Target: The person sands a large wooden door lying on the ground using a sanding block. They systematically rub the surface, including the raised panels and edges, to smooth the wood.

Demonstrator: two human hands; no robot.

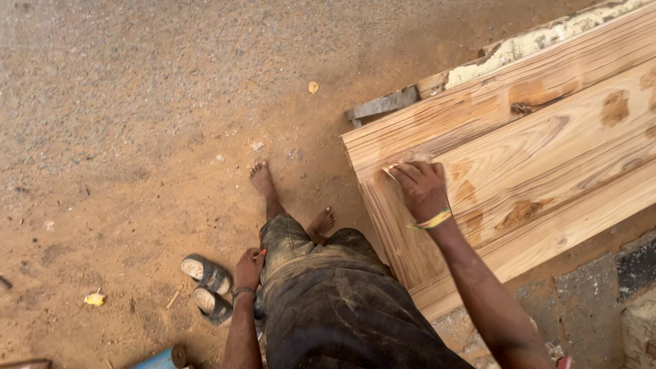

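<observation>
A pale pine door panel (547, 157) with raised frame and knots lies tilted across the right side. My right hand (420, 186) presses a small folded piece of sandpaper (408, 161) against the panel's recessed groove near its left end; a yellow band circles that wrist. My left hand (249, 266) hangs at my side against my dusty dark trousers, fingers curled, with a bracelet on the wrist; whether it holds anything is unclear. My bare feet (263, 179) stand on the sandy ground beside the panel's corner.
A pair of grey sandals (208, 287) lies on the reddish dirt to my left. A blue cylinder (160, 359) shows at the bottom edge. Rough timber offcuts (383, 104) sit behind the panel; stone blocks (601, 301) lie under its near edge.
</observation>
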